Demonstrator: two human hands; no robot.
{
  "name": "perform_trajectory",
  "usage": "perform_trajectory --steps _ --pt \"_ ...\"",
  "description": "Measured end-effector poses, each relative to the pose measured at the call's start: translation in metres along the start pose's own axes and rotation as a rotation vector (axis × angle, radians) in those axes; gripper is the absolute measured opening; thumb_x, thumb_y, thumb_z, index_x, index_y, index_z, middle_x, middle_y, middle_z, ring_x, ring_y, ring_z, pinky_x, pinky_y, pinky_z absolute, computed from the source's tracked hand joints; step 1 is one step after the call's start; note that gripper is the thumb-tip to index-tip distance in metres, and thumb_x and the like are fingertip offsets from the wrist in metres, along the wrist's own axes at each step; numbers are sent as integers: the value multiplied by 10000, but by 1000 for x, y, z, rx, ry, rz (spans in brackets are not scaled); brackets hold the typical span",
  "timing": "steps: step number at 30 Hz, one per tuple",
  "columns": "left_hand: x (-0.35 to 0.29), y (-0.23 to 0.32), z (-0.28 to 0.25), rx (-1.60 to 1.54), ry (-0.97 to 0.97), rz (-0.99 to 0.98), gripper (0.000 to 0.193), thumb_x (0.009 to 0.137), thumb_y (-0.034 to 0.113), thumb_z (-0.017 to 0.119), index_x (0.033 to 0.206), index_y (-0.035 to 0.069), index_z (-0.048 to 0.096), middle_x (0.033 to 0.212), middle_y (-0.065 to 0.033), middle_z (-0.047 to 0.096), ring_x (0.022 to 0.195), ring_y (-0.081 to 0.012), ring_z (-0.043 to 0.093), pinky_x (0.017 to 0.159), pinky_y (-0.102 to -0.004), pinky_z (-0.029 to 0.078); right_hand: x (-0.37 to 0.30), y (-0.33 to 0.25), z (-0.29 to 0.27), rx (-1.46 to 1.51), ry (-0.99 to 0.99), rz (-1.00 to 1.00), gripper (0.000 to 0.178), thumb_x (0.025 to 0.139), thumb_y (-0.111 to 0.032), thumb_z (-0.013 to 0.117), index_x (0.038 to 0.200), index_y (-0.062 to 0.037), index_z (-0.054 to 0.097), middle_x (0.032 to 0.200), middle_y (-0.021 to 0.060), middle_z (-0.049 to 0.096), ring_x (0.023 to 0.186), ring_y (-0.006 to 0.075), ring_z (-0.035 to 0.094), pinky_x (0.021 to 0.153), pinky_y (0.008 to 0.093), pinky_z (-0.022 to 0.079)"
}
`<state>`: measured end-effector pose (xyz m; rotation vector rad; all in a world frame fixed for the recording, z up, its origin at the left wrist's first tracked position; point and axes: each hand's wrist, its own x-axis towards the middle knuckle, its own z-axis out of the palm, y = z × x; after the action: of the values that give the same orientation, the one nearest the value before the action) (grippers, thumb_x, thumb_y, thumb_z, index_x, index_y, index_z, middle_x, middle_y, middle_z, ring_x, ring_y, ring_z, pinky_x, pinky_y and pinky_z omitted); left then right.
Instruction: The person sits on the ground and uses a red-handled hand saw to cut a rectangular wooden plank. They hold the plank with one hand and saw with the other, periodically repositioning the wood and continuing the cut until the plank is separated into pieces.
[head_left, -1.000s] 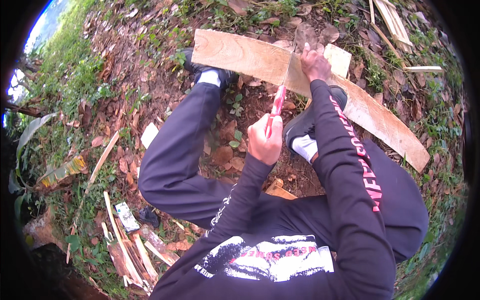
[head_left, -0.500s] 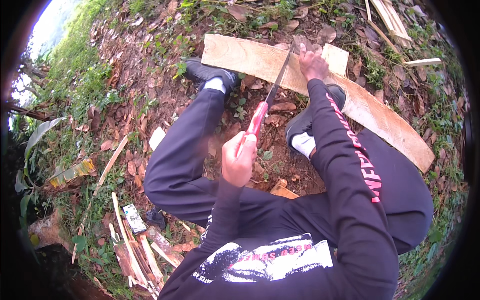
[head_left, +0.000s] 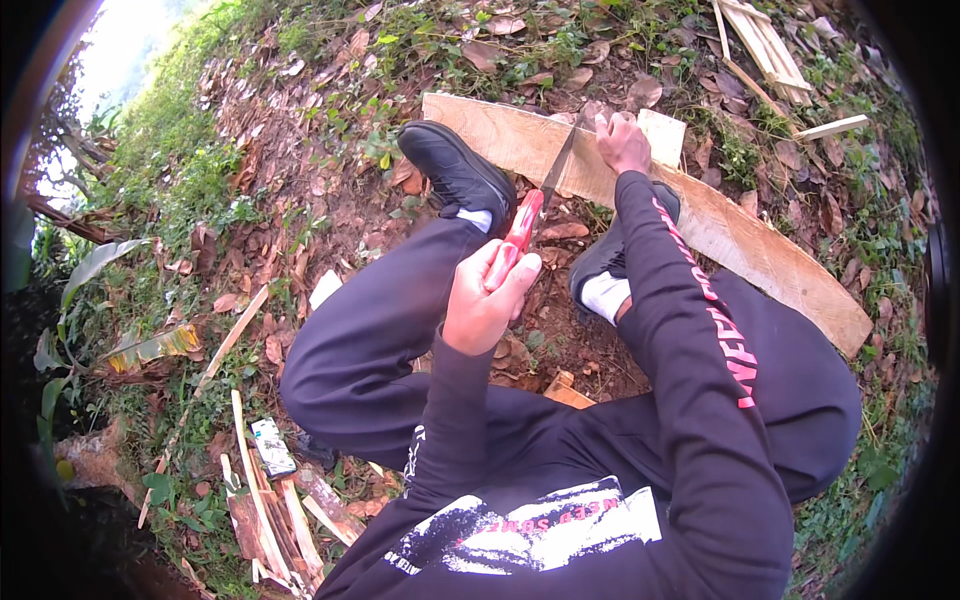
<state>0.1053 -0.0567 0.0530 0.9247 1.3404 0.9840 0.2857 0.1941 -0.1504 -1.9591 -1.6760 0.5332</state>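
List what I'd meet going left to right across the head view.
Yellowed leaf, patterned rectangular object, left hand, saw blade, right hand, loose pale stick.

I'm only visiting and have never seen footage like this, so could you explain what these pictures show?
Certainly. There is no machine at work here, just a person's two bare hands. The view comes from a wide fisheye camera worn on the head, looking down, so straight edges bend. The left hand grips a red-handled saw, its blade at a long wooden board. The right hand rests on that board. Around them is leafy ground, with thin wood strips at lower left.
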Motion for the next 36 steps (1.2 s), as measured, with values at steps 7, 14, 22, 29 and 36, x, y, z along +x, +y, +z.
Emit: perform_trajectory --steps 7,14,22,29,36 --pt "9 -9 1 33 49 -16 256 965 224 584 795 35 556 575 68 441 469 -1 343 429 -185 258 12 1 19 -235 25 -25 688 973 -555 292 821 -50 733 845 229 694 830 389 685 759 469 534" --pt "31 -38 9 124 183 21 255 943 172 547 748 6 557 573 24 470 528 -46 403 490 -263 317 32 2 41 -249 51 -14 791 986 -595 219 761 -40 735 776 220 693 754 374 696 699 459 549" --pt "153 -75 -4 125 102 181 272 930 175 521 707 19 527 556 39 451 495 -48 400 449 -256 300 57 -2 52 -256 122 -27 777 991 -590 233 712 -52 720 736 215 685 726 369 695 650 471 548" --pt "130 -92 -5 102 116 60 252 927 173 519 735 12 546 591 10 501 536 -60 444 494 -253 339 46 -2 55 -292 59 -9 666 989 -529 304 707 -107 735 665 169 684 624 316 697 573 422 547" --pt "94 -68 4 128 173 7 244 923 183 520 756 10 558 584 15 492 526 -54 432 482 -245 328 49 -1 58 -225 -91 28 746 994 -554 237 760 -58 743 765 203 697 735 353 702 672 446 554"
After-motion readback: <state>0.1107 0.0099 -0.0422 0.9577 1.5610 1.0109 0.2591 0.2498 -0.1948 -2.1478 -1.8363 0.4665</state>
